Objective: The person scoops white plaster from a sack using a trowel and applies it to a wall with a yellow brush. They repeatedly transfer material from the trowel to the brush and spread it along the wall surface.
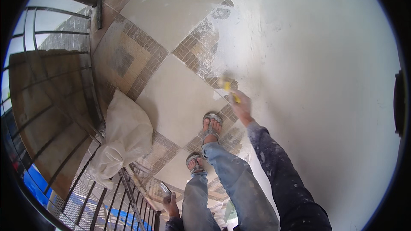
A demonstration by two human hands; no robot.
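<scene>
Stretched out ahead, my right hand [242, 106] is closed on a yellow-handled tool [226, 86]. Motion smears its pale head, so I cannot tell a scraper from a brush. It is over the tiled floor [174, 96], by a white powdery coating [229, 45] that runs along the wall's foot. Low down beside my left leg, my left hand [172, 206] grips a flat, greyish blade-like tool [165, 189], only partly visible. Brown patterned tile shows through gaps in the coating near the yellow tool.
A white wall [325, 72] rises close on the right. At left are a dark metal railing [64, 32], a brown board [49, 115] behind its bars and a slumped whitish sack [126, 122]. My sandalled feet [211, 124] stand on the tiles.
</scene>
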